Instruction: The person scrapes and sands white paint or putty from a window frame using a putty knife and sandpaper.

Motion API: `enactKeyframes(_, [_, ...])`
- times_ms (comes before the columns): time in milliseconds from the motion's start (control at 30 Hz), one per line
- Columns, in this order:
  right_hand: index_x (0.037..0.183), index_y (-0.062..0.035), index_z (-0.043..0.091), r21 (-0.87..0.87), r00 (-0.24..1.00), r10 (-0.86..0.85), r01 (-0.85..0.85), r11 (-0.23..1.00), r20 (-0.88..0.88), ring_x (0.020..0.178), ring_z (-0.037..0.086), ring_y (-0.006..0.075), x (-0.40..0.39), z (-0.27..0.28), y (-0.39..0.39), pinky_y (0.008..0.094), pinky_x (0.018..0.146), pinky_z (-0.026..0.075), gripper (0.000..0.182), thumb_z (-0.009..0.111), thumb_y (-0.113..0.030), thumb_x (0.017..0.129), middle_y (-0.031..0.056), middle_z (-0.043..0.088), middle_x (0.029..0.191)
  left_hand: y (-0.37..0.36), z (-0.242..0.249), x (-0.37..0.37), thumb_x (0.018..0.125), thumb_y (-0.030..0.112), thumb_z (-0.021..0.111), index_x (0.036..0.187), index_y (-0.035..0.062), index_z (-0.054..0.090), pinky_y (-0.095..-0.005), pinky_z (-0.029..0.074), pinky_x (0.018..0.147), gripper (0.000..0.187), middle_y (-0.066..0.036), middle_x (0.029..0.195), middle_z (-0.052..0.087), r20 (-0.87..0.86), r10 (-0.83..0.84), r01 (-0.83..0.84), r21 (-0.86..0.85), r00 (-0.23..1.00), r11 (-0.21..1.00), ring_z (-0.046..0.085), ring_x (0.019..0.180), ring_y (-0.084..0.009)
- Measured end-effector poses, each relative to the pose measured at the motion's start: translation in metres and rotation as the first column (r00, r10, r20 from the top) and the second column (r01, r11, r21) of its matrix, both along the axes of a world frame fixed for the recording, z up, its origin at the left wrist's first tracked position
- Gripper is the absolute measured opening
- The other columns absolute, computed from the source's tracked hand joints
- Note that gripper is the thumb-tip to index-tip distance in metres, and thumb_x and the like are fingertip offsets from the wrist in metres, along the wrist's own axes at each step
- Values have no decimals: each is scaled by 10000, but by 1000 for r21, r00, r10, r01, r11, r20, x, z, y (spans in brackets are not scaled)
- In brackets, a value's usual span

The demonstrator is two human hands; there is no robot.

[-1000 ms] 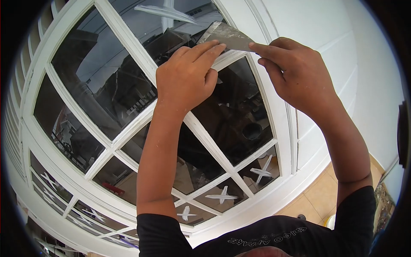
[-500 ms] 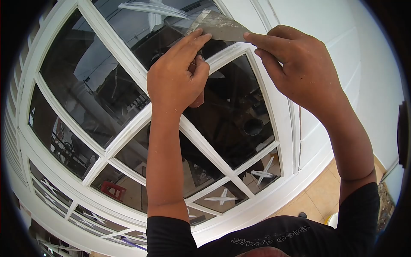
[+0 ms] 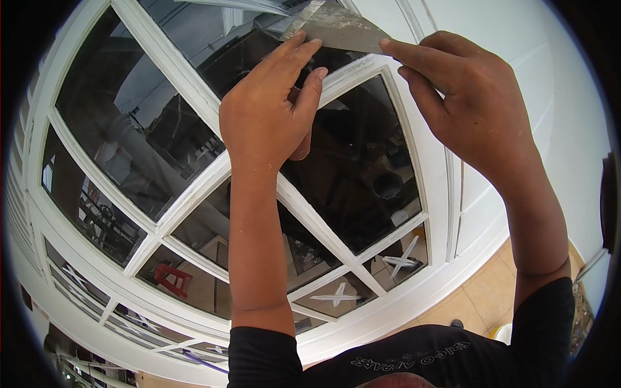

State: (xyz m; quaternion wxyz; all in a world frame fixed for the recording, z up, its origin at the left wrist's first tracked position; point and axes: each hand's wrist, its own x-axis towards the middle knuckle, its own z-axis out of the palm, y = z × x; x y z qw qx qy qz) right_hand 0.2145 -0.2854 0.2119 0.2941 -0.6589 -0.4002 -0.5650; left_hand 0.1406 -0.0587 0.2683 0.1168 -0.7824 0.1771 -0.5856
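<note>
A thin grey metal scraper blade [image 3: 343, 29] with pale smears lies tilted near the top of the window. My right hand [image 3: 469, 97] pinches its right corner between thumb side and forefinger. At the blade's left corner, two stretched fingers of my left hand [image 3: 262, 110] touch it. The left thumb stands apart from them, and the other fingers curl under, mostly hidden. Behind both hands is a white window frame [image 3: 310, 223] with dark glass panes. White streaks [image 3: 259, 6] mark the upper pane, close to the blade.
White crosses mark the small lower panes [image 3: 336, 296]. A red stool [image 3: 173, 279] shows in the glass. To the right stand a white wall [image 3: 550, 110] and, below it, a tiled floor [image 3: 485, 297] with part of a white bucket [image 3: 503, 333].
The blade and my right hand have shifted slightly up and to the right. My left thumb has lifted away from the fingers. The view has moved a little.
</note>
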Motion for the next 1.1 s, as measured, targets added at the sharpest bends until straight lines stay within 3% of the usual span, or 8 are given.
enactKeyframes(300, [1170, -103, 790, -23, 999, -38, 38, 999, -29, 686, 690, 229, -7, 4, 0, 318, 652, 558, 245, 729, -81, 934, 117, 736, 902, 4, -1, 4, 869, 248, 773, 1143, 216, 795, -273, 588, 704, 277, 13, 1209, 765, 47, -33, 32, 18, 998, 999, 747, 764, -166])
enactKeyframes(400, [1180, -109, 786, 5, 999, -10, 10, 1000, 43, 683, 688, 228, -7, 5, 1, 320, 650, 558, 254, 728, -82, 935, 114, 733, 904, 1, 0, 3, 874, 190, 795, 1166, 162, 798, -263, 592, 697, 293, -49, 1216, 767, 40, -49, 49, -1, 998, 999, 752, 793, -147])
enactKeyframes(467, [1192, -122, 783, -61, 998, -20, 17, 998, -54, 685, 690, 228, -10, 2, -6, 316, 656, 565, 264, 727, -84, 936, 110, 731, 911, 4, -1, 5, 861, 191, 767, 1120, 197, 801, -270, 588, 711, 261, 3, 1174, 775, 61, -63, 63, 0, 996, 998, 753, 782, -168])
enactKeyframes(567, [1204, -133, 781, -26, 999, -35, 36, 999, 14, 683, 690, 230, -9, 0, 1, 315, 653, 565, 276, 726, -84, 938, 108, 730, 917, 5, -1, 6, 858, 169, 759, 1093, 187, 808, -269, 587, 713, 241, 2, 1150, 781, 86, -72, 71, 16, 994, 997, 753, 781, -168])
enactKeyframes(767, [1206, -136, 782, -20, 998, -4, 2, 1000, -58, 690, 691, 226, -11, -4, 4, 321, 650, 561, 275, 724, -88, 941, 108, 730, 912, 7, -2, 8, 851, 146, 748, 1062, 181, 816, -270, 590, 715, 225, 5, 1129, 787, 110, -105, 101, 41, 988, 994, 757, 805, -168])
enactKeyframes(867, [1192, -132, 787, -8, 1000, -25, 25, 1000, -14, 688, 689, 225, -15, 3, 7, 322, 648, 557, 260, 725, -93, 942, 106, 730, 904, 3, -2, 5, 851, 144, 745, 1059, 184, 818, -270, 592, 722, 224, 5, 1128, 788, 99, -106, 108, -14, 989, 994, 760, 821, -165])
enactKeyframes(1100, [1166, -111, 791, -31, 999, -26, 25, 999, -27, 673, 677, 237, -17, 7, 4, 331, 639, 541, 246, 730, -83, 930, 121, 721, 877, 6, -1, 8, 848, 128, 737, 1066, 182, 818, -275, 602, 751, 238, 2, 1130, 789, 140, -116, 106, 77, 983, 991, 767, 863, -169])
